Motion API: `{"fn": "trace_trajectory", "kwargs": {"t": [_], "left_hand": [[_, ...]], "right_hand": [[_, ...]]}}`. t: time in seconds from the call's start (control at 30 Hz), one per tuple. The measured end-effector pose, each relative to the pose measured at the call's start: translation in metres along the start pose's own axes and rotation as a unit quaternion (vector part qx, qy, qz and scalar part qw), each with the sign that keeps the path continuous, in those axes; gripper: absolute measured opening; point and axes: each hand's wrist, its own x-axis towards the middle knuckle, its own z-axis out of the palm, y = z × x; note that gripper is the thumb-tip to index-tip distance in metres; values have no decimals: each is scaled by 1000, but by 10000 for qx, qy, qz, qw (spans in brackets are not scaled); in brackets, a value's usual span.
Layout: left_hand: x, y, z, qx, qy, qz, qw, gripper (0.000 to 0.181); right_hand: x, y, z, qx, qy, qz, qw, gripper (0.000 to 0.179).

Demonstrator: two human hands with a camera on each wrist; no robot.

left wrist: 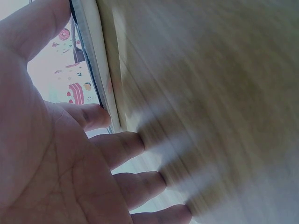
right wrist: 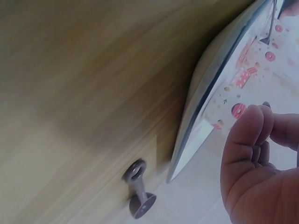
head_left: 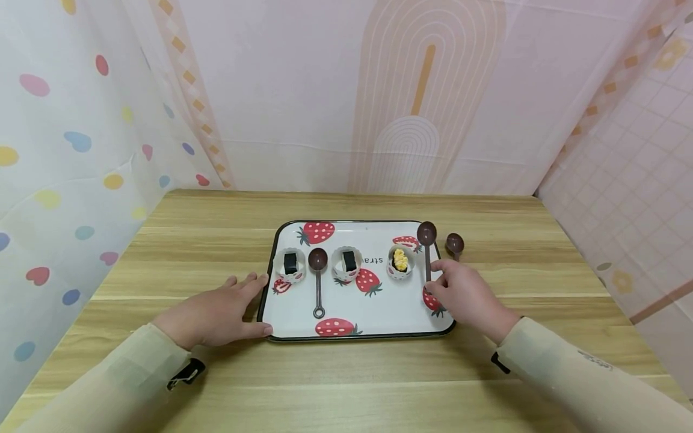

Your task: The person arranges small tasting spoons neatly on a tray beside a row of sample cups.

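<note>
My right hand (head_left: 468,294) pinches the handle of a dark brown spoon (head_left: 426,233) over the right end of a white strawberry-print tray (head_left: 390,313). Whether that spoon touches the tray I cannot tell. At the tray's left edge, my left hand (head_left: 219,313) rests with fingers spread, thumb and index finger against the rim. Another brown spoon (head_left: 317,260) lies on the tray between two paper cups, the left cup (head_left: 280,267) and the middle cup (head_left: 338,270), each with a black-wrapped sushi piece. The right cup (head_left: 399,274) holds a yellow-topped piece (head_left: 400,260).
A third brown spoon (head_left: 455,243) lies on the wooden table (head_left: 346,385) just right of the tray, its handle partly hidden by my right hand in the head view. Patterned cloth (head_left: 292,96) hangs behind the table and along both sides.
</note>
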Motion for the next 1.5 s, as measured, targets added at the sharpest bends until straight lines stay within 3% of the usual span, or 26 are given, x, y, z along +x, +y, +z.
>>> {"fn": "trace_trajectory", "kwargs": {"t": [1.03,1.5], "left_hand": [[0,1,0,-23,36,43,10000,115],[0,0,0,-26,10,39,10000,115]], "right_hand": [[5,-24,28,183,-238,-331,9990,41],[7,-34,39,247,-491,-108,9984,41]]}}
